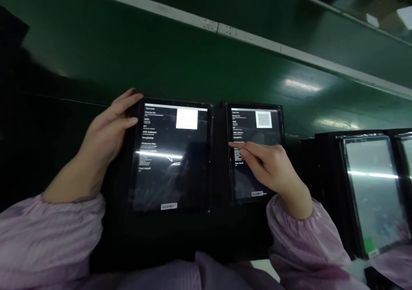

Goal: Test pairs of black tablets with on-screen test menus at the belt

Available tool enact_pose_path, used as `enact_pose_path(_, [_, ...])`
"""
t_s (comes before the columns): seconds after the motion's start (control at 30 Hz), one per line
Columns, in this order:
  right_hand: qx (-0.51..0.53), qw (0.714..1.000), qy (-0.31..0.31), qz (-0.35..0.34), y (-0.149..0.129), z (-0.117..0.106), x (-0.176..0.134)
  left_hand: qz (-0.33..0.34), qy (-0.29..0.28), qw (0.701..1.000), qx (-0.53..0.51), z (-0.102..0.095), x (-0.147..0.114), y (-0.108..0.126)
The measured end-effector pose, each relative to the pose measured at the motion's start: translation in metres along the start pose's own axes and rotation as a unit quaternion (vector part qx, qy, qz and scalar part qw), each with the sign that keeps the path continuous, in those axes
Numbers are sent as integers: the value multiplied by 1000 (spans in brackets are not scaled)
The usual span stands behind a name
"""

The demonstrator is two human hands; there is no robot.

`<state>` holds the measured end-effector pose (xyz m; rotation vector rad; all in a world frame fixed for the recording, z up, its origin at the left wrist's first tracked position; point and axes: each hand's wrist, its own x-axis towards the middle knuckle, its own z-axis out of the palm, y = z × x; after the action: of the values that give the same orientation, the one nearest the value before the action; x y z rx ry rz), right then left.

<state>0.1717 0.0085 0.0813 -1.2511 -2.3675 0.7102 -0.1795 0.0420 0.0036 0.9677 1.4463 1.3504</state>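
Two tablets lie side by side, their dark screens lit with white text headed "Test Info". On the left tablet (174, 174) a white square shows at the upper right, its code washed out by glare. My left hand (107, 129) grips that tablet's upper left edge, with the thumb against the side and the fingers by the corner. Over the right tablet (254, 180), which displays a QR code, is my right hand (268, 163). Its index finger stretches to the left edge of the screen, the other fingers are curled, and nothing is held. Both tablets carry a small barcode label at the bottom.
More tablets in dark holders stand at the right, one with a pale lit screen (376, 182) and another cut off by the frame. Behind my hands runs a green work surface (180, 58), bordered by a pale metal strip (167, 10). Assorted items show at the upper right.
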Motion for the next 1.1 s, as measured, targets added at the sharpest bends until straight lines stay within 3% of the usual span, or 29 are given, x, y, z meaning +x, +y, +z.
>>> enact_pose_path(0.17, [-99, 993, 65, 9, 8, -5, -2, 20, -8, 1000, 10, -5, 4, -6])
enact_pose_path(0.3, [-150, 976, 154, 22, 11, -10, -5, 61, -63, 996, 24, -14, 11, -17])
enact_pose_path(0.7, [-164, 972, 165, 27, 6, -9, 1, 87, -127, 973, 171, -19, 10, -19])
enact_pose_path(0.87, [-162, 967, 179, 87, 15, -2, 4, 81, -82, 988, 105, -15, 6, -16])
enact_pose_path(1.1, [-140, 970, 162, 111, 23, 1, 11, 42, -5, 995, 95, -1, 5, -9])
